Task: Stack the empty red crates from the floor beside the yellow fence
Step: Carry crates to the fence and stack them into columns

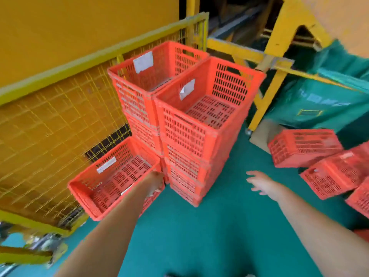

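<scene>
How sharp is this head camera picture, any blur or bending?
Head view: motion blur smears the yellow fence mesh and the loose crates; the left hand gripping the low crate is soft; the wide lens bows edges; the stacks read clearest; even light, no glare.

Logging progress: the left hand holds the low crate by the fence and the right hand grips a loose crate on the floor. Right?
Not quite. The head view shows the right hand empty, fingers spread above the green floor, apart from the loose crates. The left hand does hold the low crate by the fence.
</scene>
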